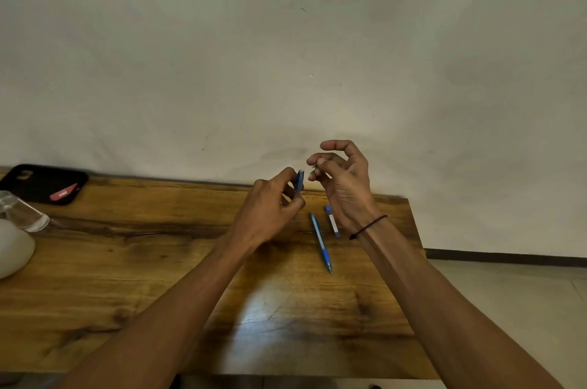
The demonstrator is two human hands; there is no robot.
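Here, my left hand grips a blue plastic pen barrel upright above the wooden table; my right hand pinches a tiny grey part just beside its top. Below lie a blue ballpoint pen and a short blue tube. Far left stands a clear glass, contents unclear.

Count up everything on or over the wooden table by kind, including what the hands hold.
Blue pens or pen pieces: 3 (barrel in left hand, whole pen, short piece)
Small part pinched by right hand: 1
Black phone: 1
Red card: 1
Clear glass: 1
White round object: 1
Total: 8
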